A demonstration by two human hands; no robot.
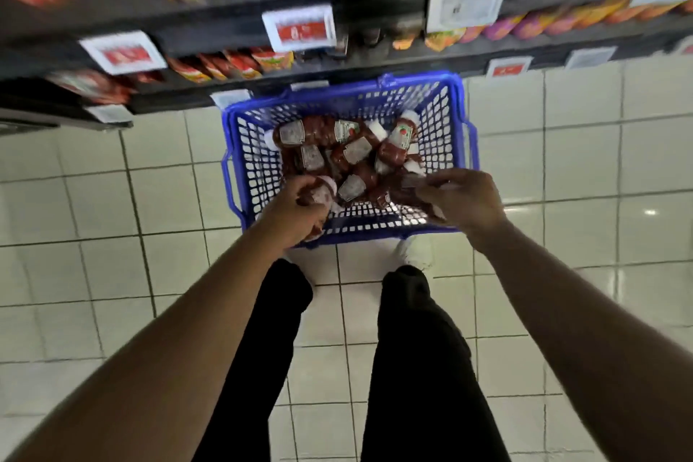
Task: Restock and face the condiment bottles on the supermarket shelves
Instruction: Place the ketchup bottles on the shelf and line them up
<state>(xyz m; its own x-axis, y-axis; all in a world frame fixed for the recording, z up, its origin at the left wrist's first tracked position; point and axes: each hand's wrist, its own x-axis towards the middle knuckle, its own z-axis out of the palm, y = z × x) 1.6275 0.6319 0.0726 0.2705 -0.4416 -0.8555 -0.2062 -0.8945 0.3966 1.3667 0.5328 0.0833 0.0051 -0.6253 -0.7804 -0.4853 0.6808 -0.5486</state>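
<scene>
Bottles (339,152) look plastic, smooth, moderately heavy; left hand (296,214) and right hand (459,199) fingers each clamp one's body, over the basket (459,116).

Two bare forearms are reaching forward and down, side by side. The left hand (296,214) is curling its fingers around something red. The right hand (463,199) is pinching something dark. Black-trousered legs are standing between the arms.
</scene>
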